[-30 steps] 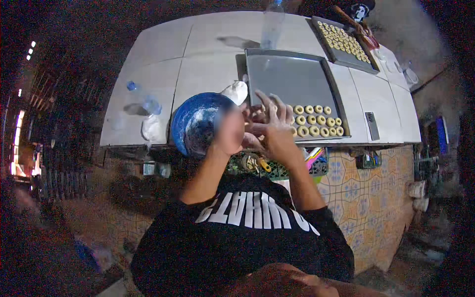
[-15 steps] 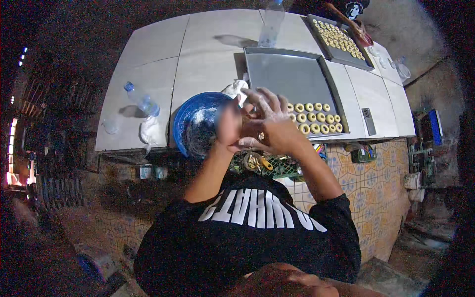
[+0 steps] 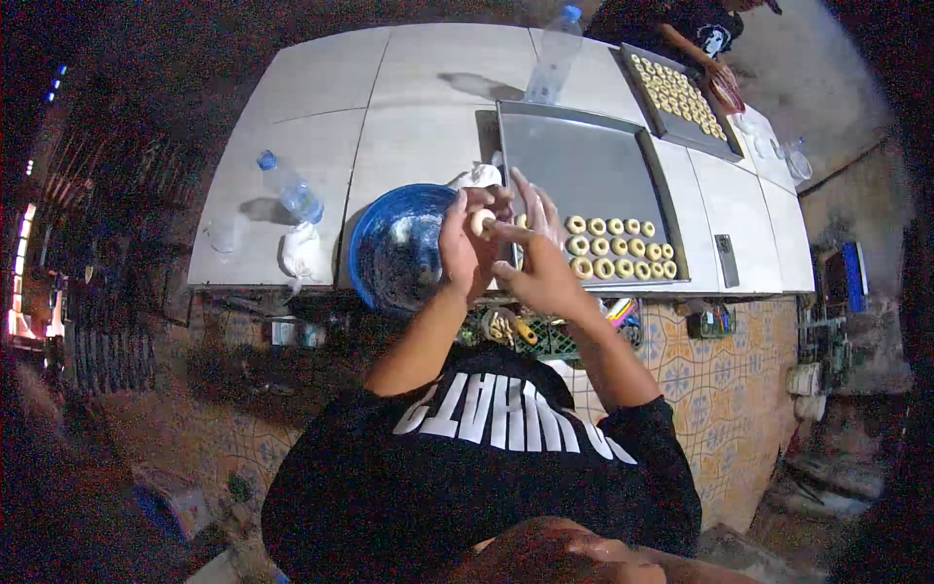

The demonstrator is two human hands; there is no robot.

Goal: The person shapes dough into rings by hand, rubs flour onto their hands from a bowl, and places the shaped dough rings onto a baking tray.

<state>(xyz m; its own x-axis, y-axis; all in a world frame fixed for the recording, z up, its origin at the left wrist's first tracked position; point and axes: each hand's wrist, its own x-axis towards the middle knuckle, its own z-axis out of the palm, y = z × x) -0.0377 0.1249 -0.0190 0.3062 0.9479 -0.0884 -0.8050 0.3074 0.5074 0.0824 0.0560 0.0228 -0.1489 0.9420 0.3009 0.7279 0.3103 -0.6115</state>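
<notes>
A small pale dough ring (image 3: 482, 223) rests in the fingers of my left hand (image 3: 467, 248), which curl around it above the right rim of the blue bowl (image 3: 362, 255). From the right, my right hand (image 3: 537, 261) reaches the ring with its index finger touching it at the middle. The other fingers of that hand are stretched out and dusted white. Just behind the hands lies the metal tray (image 3: 574, 156), with rows of dough rings (image 3: 614, 244) in its near right part. My fingers cover some of the tray's left edge.
A white cloth bundle (image 3: 479, 175) sits behind the bowl. One plastic bottle (image 3: 292, 192) and another white bundle (image 3: 300, 253) stand left of it; a taller bottle (image 3: 555, 60) is at the back. Across the table, a person (image 3: 702, 44) is beside a second tray (image 3: 725, 148).
My hands have parted from a closer, blurred clasp, and the dough ring now shows between them. The right index finger has come onto it. The view has shifted slightly.
</notes>
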